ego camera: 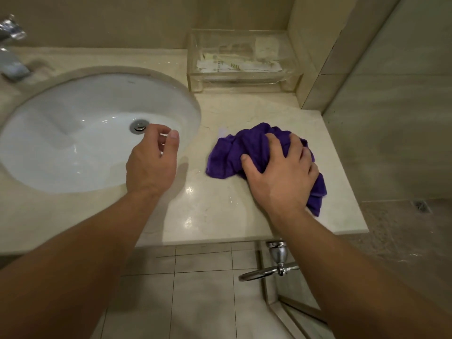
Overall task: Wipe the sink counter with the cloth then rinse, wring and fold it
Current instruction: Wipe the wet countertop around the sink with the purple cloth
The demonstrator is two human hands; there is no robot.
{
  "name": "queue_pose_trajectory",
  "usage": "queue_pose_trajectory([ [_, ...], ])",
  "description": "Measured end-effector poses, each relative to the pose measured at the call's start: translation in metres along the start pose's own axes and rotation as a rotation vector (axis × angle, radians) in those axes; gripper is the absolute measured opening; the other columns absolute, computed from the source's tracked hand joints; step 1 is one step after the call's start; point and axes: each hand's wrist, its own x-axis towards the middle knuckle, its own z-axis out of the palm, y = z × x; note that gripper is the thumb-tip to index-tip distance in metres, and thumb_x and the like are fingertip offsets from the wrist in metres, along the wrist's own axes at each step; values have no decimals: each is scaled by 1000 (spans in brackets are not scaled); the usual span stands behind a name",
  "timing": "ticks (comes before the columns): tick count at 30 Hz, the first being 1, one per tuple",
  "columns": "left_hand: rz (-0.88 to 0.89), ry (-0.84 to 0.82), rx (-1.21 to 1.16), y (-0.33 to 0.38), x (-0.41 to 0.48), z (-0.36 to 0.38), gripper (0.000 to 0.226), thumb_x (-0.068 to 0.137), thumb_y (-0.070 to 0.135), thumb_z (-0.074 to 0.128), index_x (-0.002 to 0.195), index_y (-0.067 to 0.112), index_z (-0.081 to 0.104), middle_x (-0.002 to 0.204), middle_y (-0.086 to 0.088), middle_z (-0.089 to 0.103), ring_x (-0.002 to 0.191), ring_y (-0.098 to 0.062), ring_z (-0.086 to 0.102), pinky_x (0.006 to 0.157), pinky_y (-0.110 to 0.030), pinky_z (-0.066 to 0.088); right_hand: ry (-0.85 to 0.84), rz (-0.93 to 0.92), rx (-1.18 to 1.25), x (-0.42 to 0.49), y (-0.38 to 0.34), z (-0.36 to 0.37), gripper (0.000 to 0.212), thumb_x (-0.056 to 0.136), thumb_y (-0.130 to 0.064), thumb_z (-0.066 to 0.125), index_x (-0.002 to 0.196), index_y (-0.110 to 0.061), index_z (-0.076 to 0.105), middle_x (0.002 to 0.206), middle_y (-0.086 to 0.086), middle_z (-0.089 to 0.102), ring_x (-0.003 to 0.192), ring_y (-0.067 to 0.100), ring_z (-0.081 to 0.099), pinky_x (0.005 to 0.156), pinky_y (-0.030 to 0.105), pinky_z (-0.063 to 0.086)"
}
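Note:
A bunched purple cloth [234, 152] lies on the beige marble counter [215, 211], to the right of the white oval sink [73, 133]. My right hand [281, 172] lies on top of the cloth, fingers spread and curled into its folds, gripping it against the counter. Part of the cloth sticks out below my wrist near the counter's right edge. My left hand [151, 160] hovers over the sink's right rim, fingers loosely curled and holding nothing. The counter shines wet in front of the cloth.
A clear plastic tray [242, 59] with paper sachets stands at the back of the counter against the wall. A chrome tap [12, 57] is at the far left. A glass shower partition [391, 118] bounds the right. A chrome valve [276, 260] hangs below the counter's front edge.

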Motion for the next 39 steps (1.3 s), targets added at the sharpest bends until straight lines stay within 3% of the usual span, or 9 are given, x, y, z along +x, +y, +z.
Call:
queue_pose_trajectory([
  [10, -33, 8, -48, -1, -1, -3, 41, 93, 57, 34, 108, 25, 56, 99, 7, 71, 90, -16, 63, 83, -35, 47, -20, -123, -4, -41, -29, 9, 71, 88, -75, 40, 148, -39, 38, 162, 7, 30, 145, 37, 31, 115, 55, 26],
  [17, 27, 6, -42, 1, -4, -4, 35, 100, 47, 39, 109, 19, 58, 95, 9, 65, 88, -13, 60, 77, -28, 40, -64, -183, -7, -54, -34, 6, 71, 88, -74, 40, 149, -39, 39, 161, 5, 33, 144, 36, 32, 114, 54, 26],
  [23, 45, 6, -51, -1, -9, -8, 36, 100, 46, 39, 107, 17, 59, 99, 2, 71, 88, -15, 60, 77, -30, 42, -121, -262, 4, -78, -34, 3, 72, 85, -75, 40, 148, -40, 41, 158, 5, 38, 142, 37, 35, 114, 54, 28],
  [28, 57, -24, -23, -1, -11, -8, 33, 102, 44, 39, 106, 17, 58, 100, 1, 70, 91, -19, 62, 78, -33, 45, -104, -353, 30, -102, -28, -5, 67, 78, -73, 44, 131, -36, 59, 136, 6, 59, 119, 36, 53, 98, 51, 41],
  [32, 76, -45, 13, -1, -10, -7, 27, 103, 43, 41, 101, 20, 56, 99, 2, 71, 92, -17, 62, 77, -30, 39, -288, -492, 18, -108, -20, -32, 54, 73, -72, 46, 114, -42, 63, 111, -6, 60, 101, 21, 50, 87, 39, 44],
  [35, 82, -39, 7, -2, -10, -7, 28, 102, 42, 41, 101, 19, 57, 99, 1, 71, 93, -18, 63, 78, -30, 39, -405, -450, 98, -99, -5, -58, 48, 70, -69, 55, 110, -44, 64, 99, -13, 55, 96, 15, 51, 81, 33, 46],
  [37, 89, -33, 1, -2, -10, -6, 32, 102, 44, 41, 103, 17, 58, 99, -1, 72, 95, -20, 64, 78, -31, 41, -286, -339, 245, -80, 8, -74, 48, 65, -65, 57, 106, -42, 67, 93, -12, 58, 91, 14, 57, 77, 32, 48],
  [39, 90, -30, -8, -2, -10, -6, 34, 100, 46, 41, 103, 17, 59, 100, -2, 72, 95, -21, 64, 79, -32, 42, -57, -210, 416, -54, 21, -89, 40, 66, -59, 63, 97, -36, 70, 81, -12, 62, 81, 13, 62, 73, 31, 50],
])
